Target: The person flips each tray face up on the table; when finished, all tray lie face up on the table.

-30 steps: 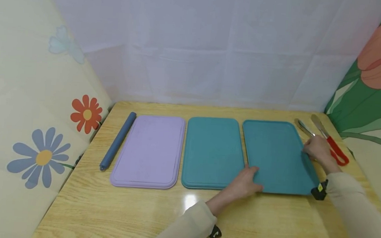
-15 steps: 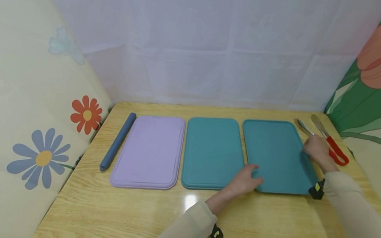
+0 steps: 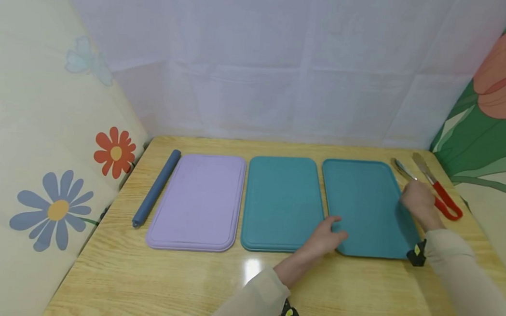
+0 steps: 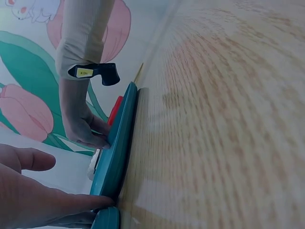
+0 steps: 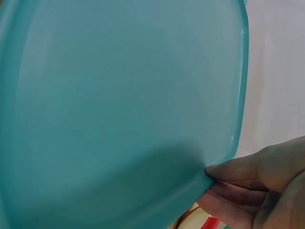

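Observation:
A teal tray [image 3: 367, 203] with a raised rim lies at the right of the table. My right hand [image 3: 419, 199] grips its right rim; in the right wrist view the thumb [image 5: 233, 169] is above the rim and the fingers are below. At the near left corner, my left hand [image 3: 324, 236] has its thumb and fingers spread apart. In the left wrist view, a finger of the left hand [image 4: 43, 200] touches the tray's edge beside the neighbouring teal board [image 4: 107, 218]. Seen from above, that teal board [image 3: 282, 203] lies just left of the tray, apart by a narrow gap.
A lilac board [image 3: 200, 198] lies left of the teal one, with a dark blue rod [image 3: 157, 188] beside it. Red-handled metal tongs [image 3: 444, 194] lie beyond my right hand, partly hidden by it. Cloth walls border the wooden table [image 3: 336, 293].
The tray's near edge has shifted slightly left. My right hand has kept its grip and its wrist has moved a little left. My left hand has drawn slightly left too.

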`<state>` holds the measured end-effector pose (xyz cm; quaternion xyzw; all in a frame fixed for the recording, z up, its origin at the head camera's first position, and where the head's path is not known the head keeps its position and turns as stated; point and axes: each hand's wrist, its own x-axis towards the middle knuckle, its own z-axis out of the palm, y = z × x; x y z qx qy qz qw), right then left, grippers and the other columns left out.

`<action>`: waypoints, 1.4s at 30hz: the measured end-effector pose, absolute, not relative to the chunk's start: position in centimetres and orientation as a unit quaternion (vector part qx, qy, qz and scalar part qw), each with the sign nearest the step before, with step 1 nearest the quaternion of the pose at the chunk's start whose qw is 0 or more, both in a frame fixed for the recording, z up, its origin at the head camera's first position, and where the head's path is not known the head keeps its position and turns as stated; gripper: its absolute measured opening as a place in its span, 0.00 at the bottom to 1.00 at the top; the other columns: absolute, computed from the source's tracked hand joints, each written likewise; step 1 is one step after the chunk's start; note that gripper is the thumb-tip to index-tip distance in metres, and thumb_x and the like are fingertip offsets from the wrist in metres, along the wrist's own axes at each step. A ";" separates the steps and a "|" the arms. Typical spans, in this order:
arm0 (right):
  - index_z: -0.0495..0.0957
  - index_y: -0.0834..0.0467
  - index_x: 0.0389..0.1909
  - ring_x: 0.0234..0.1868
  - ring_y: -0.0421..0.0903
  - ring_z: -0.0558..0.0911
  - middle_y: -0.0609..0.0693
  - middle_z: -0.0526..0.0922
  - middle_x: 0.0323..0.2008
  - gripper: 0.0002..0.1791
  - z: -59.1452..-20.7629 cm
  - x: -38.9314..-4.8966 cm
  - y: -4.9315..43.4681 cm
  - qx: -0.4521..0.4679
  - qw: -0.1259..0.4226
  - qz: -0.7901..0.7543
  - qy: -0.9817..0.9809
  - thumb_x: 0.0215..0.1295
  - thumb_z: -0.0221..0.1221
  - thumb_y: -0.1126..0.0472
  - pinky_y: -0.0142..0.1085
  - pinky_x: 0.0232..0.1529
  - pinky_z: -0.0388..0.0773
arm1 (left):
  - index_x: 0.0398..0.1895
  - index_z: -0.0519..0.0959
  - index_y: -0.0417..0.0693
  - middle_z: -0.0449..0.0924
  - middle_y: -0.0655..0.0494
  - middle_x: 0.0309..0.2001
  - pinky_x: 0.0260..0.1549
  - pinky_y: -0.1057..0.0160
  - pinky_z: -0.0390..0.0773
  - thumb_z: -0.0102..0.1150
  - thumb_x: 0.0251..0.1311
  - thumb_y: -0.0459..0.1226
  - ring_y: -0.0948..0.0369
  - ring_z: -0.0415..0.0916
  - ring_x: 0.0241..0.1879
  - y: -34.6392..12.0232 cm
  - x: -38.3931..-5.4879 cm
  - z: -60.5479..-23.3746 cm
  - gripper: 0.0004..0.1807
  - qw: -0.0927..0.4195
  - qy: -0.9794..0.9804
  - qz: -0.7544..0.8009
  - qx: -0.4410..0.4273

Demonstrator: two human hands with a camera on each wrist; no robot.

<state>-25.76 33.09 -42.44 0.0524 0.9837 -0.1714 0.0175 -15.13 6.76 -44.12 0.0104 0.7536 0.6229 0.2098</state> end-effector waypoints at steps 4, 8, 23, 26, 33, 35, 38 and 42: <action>0.64 0.59 0.10 0.22 0.53 0.72 0.59 0.71 0.18 0.16 -42.7 -25.8 33.0 0.053 0.014 -0.170 0.984 0.56 0.44 0.72 0.44 0.17 0.71 | 0.67 0.68 0.45 0.64 0.47 0.68 0.58 0.47 0.68 0.55 0.65 0.36 0.48 0.62 0.66 6.8 -15.1 -44.2 0.26 0.209 0.748 0.630 0.005; 0.67 0.64 0.15 0.27 0.63 0.78 0.68 0.75 0.24 0.14 -42.9 -25.7 33.1 0.049 0.012 -0.170 0.984 0.58 0.42 0.72 0.49 0.19 0.73 | 0.67 0.68 0.45 0.63 0.46 0.68 0.58 0.48 0.68 0.55 0.64 0.35 0.50 0.62 0.64 6.7 -15.0 -44.2 0.26 0.208 0.745 0.634 0.006; 0.68 0.61 0.13 0.18 0.55 0.71 0.60 0.72 0.17 0.16 -42.1 -25.2 31.0 0.060 -0.082 -0.173 0.980 0.61 0.48 0.65 0.45 0.14 0.64 | 0.67 0.68 0.46 0.57 0.49 0.72 0.65 0.52 0.62 0.51 0.68 0.39 0.54 0.55 0.70 5.1 -14.4 -42.6 0.24 0.183 0.807 0.556 0.084; 0.70 0.62 0.15 0.20 0.56 0.71 0.59 0.72 0.19 0.14 -42.2 -25.2 30.3 0.050 -0.093 -0.192 0.976 0.61 0.49 0.65 0.46 0.16 0.65 | 0.66 0.69 0.47 0.60 0.50 0.71 0.55 0.58 0.70 0.50 0.69 0.39 0.57 0.70 0.57 4.4 -14.4 -42.2 0.23 0.166 0.813 0.546 0.111; 0.80 0.73 0.30 0.25 0.60 0.78 0.67 0.81 0.27 0.14 -41.9 -24.7 28.3 0.007 -0.125 -0.213 0.969 0.61 0.50 0.66 0.51 0.22 0.73 | 0.63 0.70 0.41 0.65 0.45 0.67 0.61 0.53 0.67 0.49 0.69 0.35 0.51 0.63 0.66 1.9 -15.1 -41.7 0.20 0.108 0.849 0.500 0.133; 0.80 0.75 0.32 0.25 0.59 0.78 0.68 0.81 0.28 0.15 -41.8 -24.4 27.8 -0.010 -0.127 -0.224 0.966 0.62 0.50 0.66 0.51 0.24 0.74 | 0.64 0.69 0.39 0.66 0.44 0.66 0.61 0.50 0.67 0.49 0.69 0.34 0.49 0.63 0.65 0.9 -15.4 -41.5 0.21 0.095 0.855 0.493 0.128; 0.78 0.78 0.38 0.28 0.59 0.79 0.70 0.81 0.32 0.16 -41.8 -24.3 26.9 -0.025 -0.110 -0.251 0.961 0.65 0.49 0.66 0.52 0.30 0.76 | 0.63 0.69 0.38 0.65 0.41 0.66 0.59 0.48 0.69 0.50 0.68 0.33 0.47 0.65 0.64 -0.7 -15.8 -41.3 0.21 0.073 0.864 0.483 0.123; 0.77 0.77 0.43 0.36 0.63 0.80 0.71 0.81 0.38 0.17 -41.7 -24.2 25.5 -0.030 -0.095 -0.266 0.959 0.66 0.49 0.66 0.56 0.38 0.76 | 0.62 0.70 0.37 0.61 0.34 0.67 0.60 0.44 0.68 0.53 0.64 0.32 0.42 0.60 0.66 -2.5 -16.1 -41.4 0.22 0.018 0.887 0.446 0.116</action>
